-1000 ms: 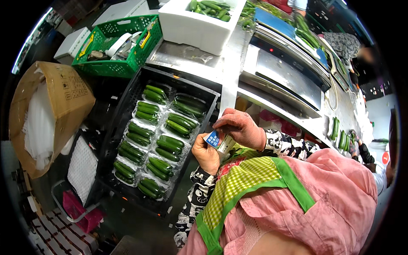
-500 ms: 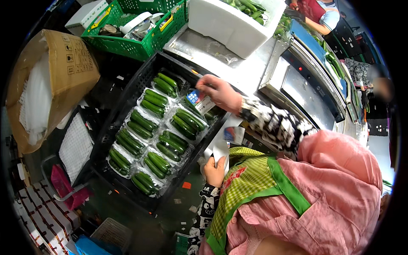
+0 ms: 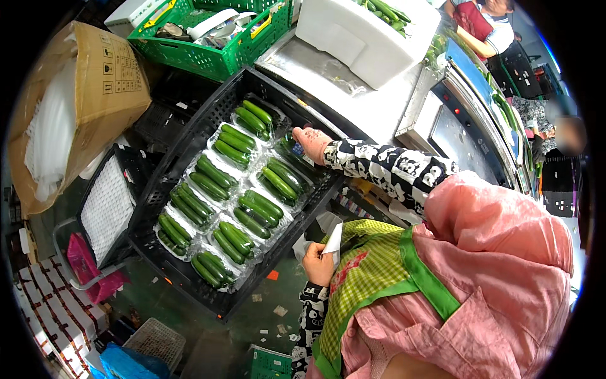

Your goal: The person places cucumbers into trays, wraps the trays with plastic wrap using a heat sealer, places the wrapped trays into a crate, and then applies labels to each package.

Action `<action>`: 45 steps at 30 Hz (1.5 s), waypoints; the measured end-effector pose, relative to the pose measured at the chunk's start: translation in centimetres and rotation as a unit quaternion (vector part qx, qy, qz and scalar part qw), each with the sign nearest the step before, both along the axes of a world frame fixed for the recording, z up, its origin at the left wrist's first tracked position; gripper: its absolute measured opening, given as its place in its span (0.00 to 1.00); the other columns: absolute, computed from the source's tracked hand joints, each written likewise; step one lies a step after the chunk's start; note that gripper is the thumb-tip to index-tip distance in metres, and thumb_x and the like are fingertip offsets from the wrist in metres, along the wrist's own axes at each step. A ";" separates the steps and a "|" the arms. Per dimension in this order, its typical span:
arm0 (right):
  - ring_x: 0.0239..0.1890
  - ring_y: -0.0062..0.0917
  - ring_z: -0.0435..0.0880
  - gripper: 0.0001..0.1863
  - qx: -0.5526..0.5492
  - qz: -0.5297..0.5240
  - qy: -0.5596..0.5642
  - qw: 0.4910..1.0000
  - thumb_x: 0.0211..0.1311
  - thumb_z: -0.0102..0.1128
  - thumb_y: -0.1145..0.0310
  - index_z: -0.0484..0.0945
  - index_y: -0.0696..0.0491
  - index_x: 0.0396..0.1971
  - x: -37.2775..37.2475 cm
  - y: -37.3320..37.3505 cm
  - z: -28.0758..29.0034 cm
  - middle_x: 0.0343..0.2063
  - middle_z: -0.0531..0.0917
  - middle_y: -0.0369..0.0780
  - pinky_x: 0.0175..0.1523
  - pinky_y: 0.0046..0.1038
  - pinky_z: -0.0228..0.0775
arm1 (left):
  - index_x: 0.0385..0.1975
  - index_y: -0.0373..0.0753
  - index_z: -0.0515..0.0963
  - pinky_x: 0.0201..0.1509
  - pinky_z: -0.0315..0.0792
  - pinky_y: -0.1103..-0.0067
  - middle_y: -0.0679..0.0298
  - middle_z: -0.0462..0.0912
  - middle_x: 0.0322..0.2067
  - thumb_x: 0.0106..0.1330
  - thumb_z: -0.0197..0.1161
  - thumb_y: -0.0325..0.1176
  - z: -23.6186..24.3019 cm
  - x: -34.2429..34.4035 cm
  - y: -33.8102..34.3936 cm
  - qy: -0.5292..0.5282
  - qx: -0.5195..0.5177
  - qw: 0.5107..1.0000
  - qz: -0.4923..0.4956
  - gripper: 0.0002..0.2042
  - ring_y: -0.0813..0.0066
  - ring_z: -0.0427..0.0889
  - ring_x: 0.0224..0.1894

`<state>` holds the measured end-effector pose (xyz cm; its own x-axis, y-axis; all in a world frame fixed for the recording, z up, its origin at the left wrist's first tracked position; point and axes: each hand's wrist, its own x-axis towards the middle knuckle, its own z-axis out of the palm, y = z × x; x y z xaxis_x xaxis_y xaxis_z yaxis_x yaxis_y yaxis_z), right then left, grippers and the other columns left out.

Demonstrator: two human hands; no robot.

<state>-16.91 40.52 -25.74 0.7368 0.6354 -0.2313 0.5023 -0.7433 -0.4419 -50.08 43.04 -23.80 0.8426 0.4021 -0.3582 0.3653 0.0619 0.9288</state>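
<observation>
A black crate (image 3: 180, 136) holds several clear-wrapped packs of green cucumbers (image 3: 260, 208) on white trays. My right hand (image 3: 311, 144) reaches into its far right part, fingers curled and pressed down over a cucumber pack. A small blue-and-white label (image 3: 297, 150) shows partly beneath those fingers; the rest of that pack is largely hidden. Close to my apron, outside the crate's near right side, my left hand (image 3: 318, 264) is closed around a curling white strip of label paper (image 3: 332, 241).
Beyond the crate are a green basket (image 3: 218, 62), a white foam box (image 3: 363, 44) with cucumbers, and a steel table (image 3: 303, 60). A wrapping machine (image 3: 470, 142) stands right. At left is a cardboard box (image 3: 117, 82) of white trays. Two other people work at the upper right.
My right hand has lowered with the label onto the pack; the label, plainly visible before, is mostly covered now. The paper strip in my left hand has shifted and curled. My view has shifted slightly.
</observation>
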 end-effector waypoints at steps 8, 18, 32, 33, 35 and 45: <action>0.47 0.45 0.84 0.56 -0.247 0.097 -0.095 0.959 0.33 0.74 0.80 0.54 0.51 0.68 -0.7 0.8 1.0 0.55 0.71 0.56 0.37 0.43 0.79 | 0.23 0.35 0.69 0.25 0.65 0.76 0.64 0.72 0.18 0.63 0.64 0.29 0.2 -0.1 0.2 -0.032 -0.014 0.999 0.006 0.11 0.81 0.69 0.21; 0.47 0.47 0.81 0.21 -0.150 0.093 0.021 0.984 0.52 0.55 0.77 0.67 0.63 0.48 -0.5 -0.4 -0.1 0.44 0.76 0.57 0.52 0.38 0.73 | 0.23 0.31 0.75 0.34 0.74 0.75 0.57 0.79 0.33 0.58 0.64 0.26 12.9 5.8 4.5 -0.202 0.225 0.952 0.051 0.07 0.64 0.80 0.30; 0.27 0.12 0.78 0.10 0.333 -0.069 0.540 0.770 0.60 0.68 0.68 0.77 0.57 0.34 -12.5 -4.2 19.3 0.25 0.81 0.32 0.31 0.18 0.72 | 0.53 0.30 0.73 0.52 0.73 0.69 0.51 0.71 0.53 0.64 0.67 0.39 12.7 8.3 6.0 -0.177 0.372 0.894 0.174 0.23 0.57 0.76 0.51; 0.25 0.12 0.77 0.12 0.334 -0.076 0.508 0.790 0.57 0.70 0.68 0.76 0.57 0.33 -12.7 -4.3 19.1 0.24 0.79 0.31 0.29 0.19 0.71 | 0.62 0.33 0.65 0.62 0.68 0.61 0.47 0.59 0.63 0.61 0.69 0.38 13.1 7.9 6.2 -0.183 0.403 0.889 0.118 0.32 0.49 0.68 0.62; 0.24 0.12 0.76 0.13 0.339 -0.080 0.473 0.809 0.55 0.72 0.68 0.76 0.57 0.33 -13.0 -4.5 18.6 0.23 0.79 0.31 0.27 0.19 0.70 | 0.57 0.33 0.71 0.65 0.66 0.59 0.51 0.72 0.56 0.60 0.68 0.31 13.6 8.2 5.5 -0.257 0.435 0.860 0.078 0.25 0.52 0.72 0.61; 0.29 0.14 0.80 0.13 0.375 -0.052 0.442 0.814 0.58 0.68 0.71 0.78 0.59 0.40 -12.4 -4.6 18.7 0.29 0.83 0.34 0.37 0.19 0.74 | 0.40 0.32 0.79 0.46 0.75 0.79 0.62 0.83 0.35 0.64 0.61 0.20 11.7 8.6 3.6 -0.240 0.091 0.954 0.155 0.07 0.73 0.82 0.38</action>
<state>-29.29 35.93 -7.01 0.5524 0.7867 -0.2758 -0.3054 -0.1169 -0.9450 -41.46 46.66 -12.13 0.7230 0.6769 0.1381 -0.1146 -0.0797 0.9902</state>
